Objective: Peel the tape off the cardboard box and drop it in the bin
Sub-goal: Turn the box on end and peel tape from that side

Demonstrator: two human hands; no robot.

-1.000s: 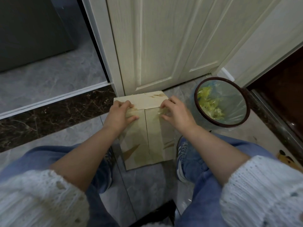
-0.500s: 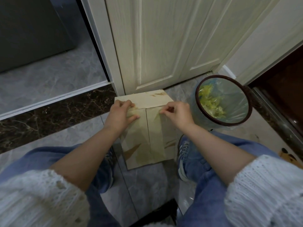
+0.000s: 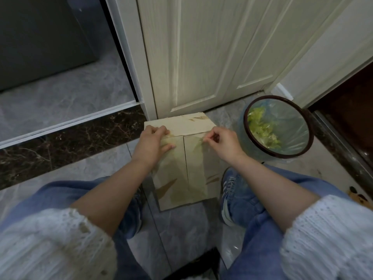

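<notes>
Fingers point(image 3: 206, 140) of the right hand point(image 3: 224, 143) pinched a lifted end of clear, glossy tape point(image 3: 198, 145) on the flattened tan cardboard box point(image 3: 181, 174), which lay on the grey marble floor point(image 3: 90, 168). The left hand point(image 3: 154, 143) pressed flat on the box, bracing it. Peeling appeared just begun; next, a steady pull toward the round, bag-lined bin point(image 3: 278, 126) just beside.

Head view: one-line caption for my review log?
Left hand steadies cardboard box on floor while right hand pinches clear tape; lined bin stands beside it.
</notes>
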